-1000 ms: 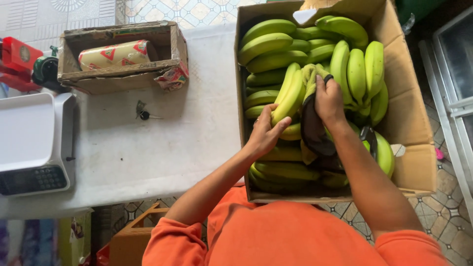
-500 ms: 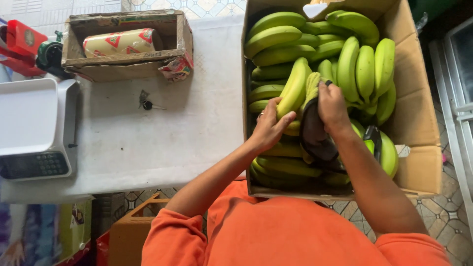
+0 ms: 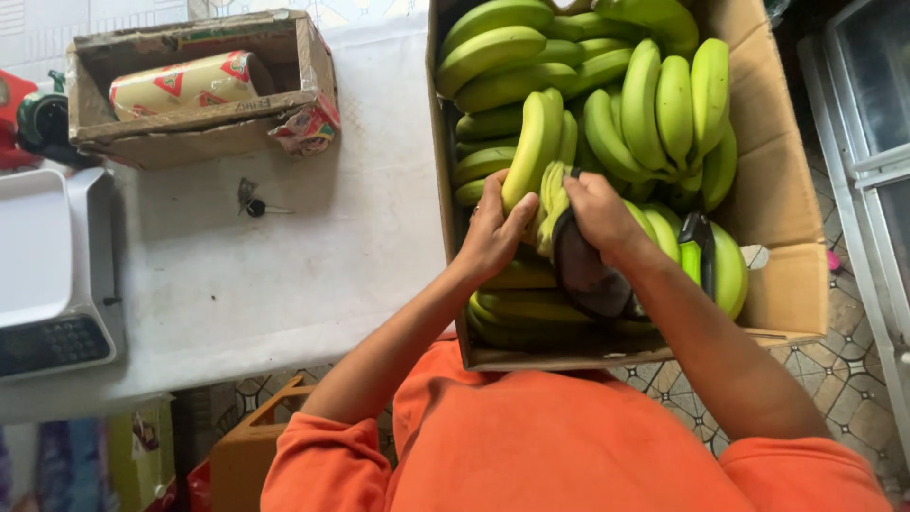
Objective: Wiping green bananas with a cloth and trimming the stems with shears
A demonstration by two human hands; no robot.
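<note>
Inside the box (image 3: pixel 782 204), your left hand (image 3: pixel 493 232) is clamped on a banana bunch (image 3: pixel 542 156). Your right hand (image 3: pixel 599 216) grips the same bunch's stem end, beside a dark cloth (image 3: pixel 583 275).

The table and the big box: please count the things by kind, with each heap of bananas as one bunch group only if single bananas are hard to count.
Cardboard boxes: 2, the large banana box and the small box
Banana heaps: 1, green bananas, too overlapped to count singly
Wrapped rolls: 1
Weighing scales: 1
Key sets: 1
Hands: 2, left hand, right hand
Total: 8
</note>
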